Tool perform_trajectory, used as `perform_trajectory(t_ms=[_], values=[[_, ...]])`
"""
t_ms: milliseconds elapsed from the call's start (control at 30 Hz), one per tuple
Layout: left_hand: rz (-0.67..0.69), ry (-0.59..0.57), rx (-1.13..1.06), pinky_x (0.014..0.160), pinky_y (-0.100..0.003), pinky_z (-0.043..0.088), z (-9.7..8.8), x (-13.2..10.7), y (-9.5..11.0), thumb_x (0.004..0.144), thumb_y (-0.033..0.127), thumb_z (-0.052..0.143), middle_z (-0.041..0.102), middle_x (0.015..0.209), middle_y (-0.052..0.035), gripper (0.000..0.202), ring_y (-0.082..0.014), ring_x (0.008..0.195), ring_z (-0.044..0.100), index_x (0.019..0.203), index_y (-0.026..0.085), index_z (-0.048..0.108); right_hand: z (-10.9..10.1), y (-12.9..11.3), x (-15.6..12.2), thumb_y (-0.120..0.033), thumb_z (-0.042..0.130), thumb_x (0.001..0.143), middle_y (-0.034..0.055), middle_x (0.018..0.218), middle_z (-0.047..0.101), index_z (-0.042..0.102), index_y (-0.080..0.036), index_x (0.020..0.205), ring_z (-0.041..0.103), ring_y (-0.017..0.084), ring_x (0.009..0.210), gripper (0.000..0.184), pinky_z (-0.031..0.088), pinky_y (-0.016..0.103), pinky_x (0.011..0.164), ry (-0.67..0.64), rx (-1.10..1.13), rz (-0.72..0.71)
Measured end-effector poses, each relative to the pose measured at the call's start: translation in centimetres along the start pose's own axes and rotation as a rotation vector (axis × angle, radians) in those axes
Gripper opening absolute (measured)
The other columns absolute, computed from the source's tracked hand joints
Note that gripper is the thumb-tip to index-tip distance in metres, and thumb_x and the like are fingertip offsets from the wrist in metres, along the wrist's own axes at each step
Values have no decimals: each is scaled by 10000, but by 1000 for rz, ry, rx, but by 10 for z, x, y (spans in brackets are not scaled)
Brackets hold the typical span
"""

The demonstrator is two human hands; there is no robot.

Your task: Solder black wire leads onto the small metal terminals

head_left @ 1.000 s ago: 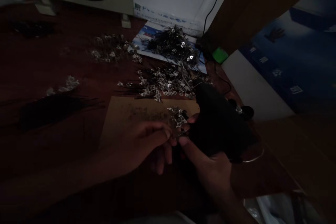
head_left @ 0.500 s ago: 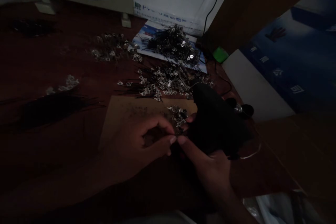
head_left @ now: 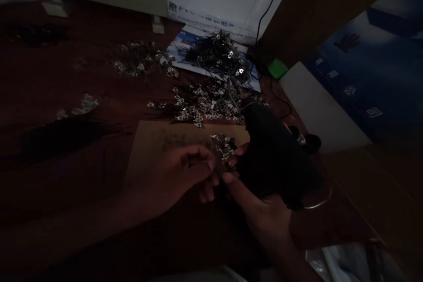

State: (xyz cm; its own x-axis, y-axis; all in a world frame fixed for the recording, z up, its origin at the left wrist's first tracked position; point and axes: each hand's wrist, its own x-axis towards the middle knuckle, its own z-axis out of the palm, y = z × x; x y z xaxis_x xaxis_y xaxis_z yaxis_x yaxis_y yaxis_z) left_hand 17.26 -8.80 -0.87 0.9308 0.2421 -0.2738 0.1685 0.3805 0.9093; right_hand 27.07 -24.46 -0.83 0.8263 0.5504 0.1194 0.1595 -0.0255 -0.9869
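Observation:
In the dim head view, my right hand (head_left: 264, 211) is closed around the dark body of what looks like a glue gun (head_left: 280, 154). Its nozzle points up and left, with a bent wire by the tip. The thumb tip and fingertips of that hand come close together; a tiny thing may lie between them, too dark to tell. My left hand (head_left: 188, 172) is just left of them, blurred, thumb and forefinger pinched together; whatever they hold cannot be made out. Beyond the fingers, a small cluster of pale flower-shaped pieces (head_left: 224, 145) lies on a brown board (head_left: 145, 141).
Heaps of flower pieces with thin dark stems (head_left: 205, 101) lie behind the board, some on a printed sheet (head_left: 175, 55). A dark bundle of stems (head_left: 62, 139) is at left. Behind stands a fan unit (head_left: 139, 4); at right are a green object (head_left: 277, 68) and a white panel (head_left: 317, 110).
My left hand has drawn slightly left, away from the right thumb, and its fingers have curled. The glue gun has shifted a little to the right and down.

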Motion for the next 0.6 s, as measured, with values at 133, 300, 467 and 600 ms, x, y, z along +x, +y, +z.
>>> perform_trajectory(t_ms=[133, 300, 467, 600], values=[[101, 32, 227, 703, -234, 593, 2, -10, 4, 943, 392, 752, 757, 957, -3, 250, -146, 764, 729, 1147, 257, 700, -1, 1, 0, -260, 869, 850, -56, 984, 746, 675, -267, 1051, 763, 136, 899, 280, 651, 254, 888, -22, 47, 55], [205, 162, 496, 833, -251, 597, 3, -16, 9, 865, 431, 847, 787, 988, 7, 244, -194, 932, 739, 1043, 293, 753, 2, 3, -3, -381, 916, 818, -42, 979, 718, 660, -270, 1117, 742, 167, 901, 409, 636, 309, 860, 34, -4, 100], [114, 121, 248, 750, -228, 610, 7, -15, 8, 915, 364, 802, 781, 859, 11, 163, -155, 789, 755, 994, 246, 721, 5, -3, 1, -278, 863, 823, -60, 785, 704, 666, -254, 867, 787, 181, 824, 203, 677, 309, 832, -29, 29, 88], [49, 54, 56, 590, -234, 597, 6, -7, 6, 866, 399, 853, 763, 785, -21, 275, -152, 636, 720, 919, 190, 683, 5, -6, 3, -230, 847, 837, -29, 921, 770, 673, -269, 969, 785, 172, 781, 221, 692, 297, 769, -28, 50, 19]])
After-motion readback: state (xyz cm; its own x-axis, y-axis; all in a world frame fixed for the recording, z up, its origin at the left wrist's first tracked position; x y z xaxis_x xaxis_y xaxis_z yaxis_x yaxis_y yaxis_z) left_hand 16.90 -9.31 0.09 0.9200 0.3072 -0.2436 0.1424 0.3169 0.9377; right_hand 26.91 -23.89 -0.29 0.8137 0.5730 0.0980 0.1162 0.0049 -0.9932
